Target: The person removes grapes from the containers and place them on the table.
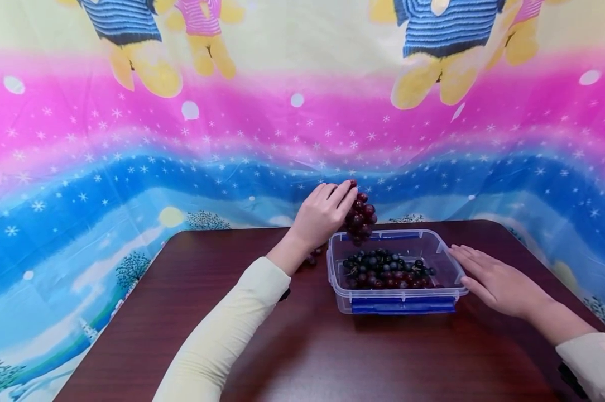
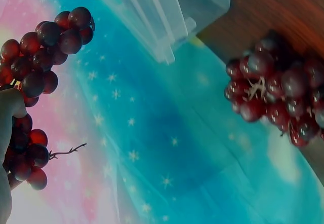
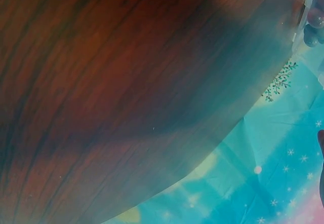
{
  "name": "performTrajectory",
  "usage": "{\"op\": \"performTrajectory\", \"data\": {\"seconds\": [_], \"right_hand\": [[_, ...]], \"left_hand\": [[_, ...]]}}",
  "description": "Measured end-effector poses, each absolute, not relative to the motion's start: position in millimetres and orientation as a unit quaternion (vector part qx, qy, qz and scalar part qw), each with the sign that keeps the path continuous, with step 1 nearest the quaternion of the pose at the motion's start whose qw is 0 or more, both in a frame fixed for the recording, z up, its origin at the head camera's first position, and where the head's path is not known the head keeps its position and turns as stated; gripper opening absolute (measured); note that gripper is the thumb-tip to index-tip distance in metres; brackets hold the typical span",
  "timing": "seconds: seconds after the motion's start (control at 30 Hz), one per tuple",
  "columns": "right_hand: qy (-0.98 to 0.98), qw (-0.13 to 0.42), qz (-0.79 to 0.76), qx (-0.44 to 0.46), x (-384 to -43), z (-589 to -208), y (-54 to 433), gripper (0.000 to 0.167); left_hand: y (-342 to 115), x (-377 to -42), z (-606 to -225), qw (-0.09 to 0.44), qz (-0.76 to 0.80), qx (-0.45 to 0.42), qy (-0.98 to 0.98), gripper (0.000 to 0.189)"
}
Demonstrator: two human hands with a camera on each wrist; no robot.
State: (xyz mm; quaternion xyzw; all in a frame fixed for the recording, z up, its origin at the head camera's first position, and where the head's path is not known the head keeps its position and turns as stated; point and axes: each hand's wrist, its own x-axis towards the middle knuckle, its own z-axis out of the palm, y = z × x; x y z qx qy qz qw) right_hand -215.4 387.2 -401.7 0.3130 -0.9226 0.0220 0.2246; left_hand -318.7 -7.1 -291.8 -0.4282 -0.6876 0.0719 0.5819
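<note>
My left hand point(image 1: 322, 212) holds a bunch of dark red grapes point(image 1: 361, 218) above the left back corner of a clear plastic container point(image 1: 339, 301) with blue clips. In the left wrist view the held grapes point(image 2: 40, 57) hang beside the thumb, a bare stem poking out. Inside the container lie dark grapes point(image 1: 385, 262), blackish at the back and redder in front. With fingers extended, my right hand point(image 1: 503, 285) touches the container's right side. In the right wrist view only a sliver of that hand point(image 3: 321, 158) shows.
More red grapes point(image 1: 312, 257) lie on the brown table point(image 1: 292, 346) left of the container, partly hidden by the left arm; the left wrist view shows this bunch point(image 2: 276, 87) near the table edge. A printed cloth point(image 1: 262, 128) hangs behind and beside the table.
</note>
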Motion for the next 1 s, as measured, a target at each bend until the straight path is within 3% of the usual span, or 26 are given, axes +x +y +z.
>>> {"op": "performTrajectory", "data": {"seconds": [0.43, 1.0], "right_hand": [[-0.917, 0.234, 0.019, 0.322, -217, -403, 389, 0.063], [-0.922, 0.225, 0.017, 0.316, -217, -403, 388, 0.064]], "left_hand": [[-47, -324, -279, 0.576, 0.052, -0.402, -0.711, 0.031], [-99, -335, -295, 0.564, 0.06, -0.37, -0.735, 0.031]]}}
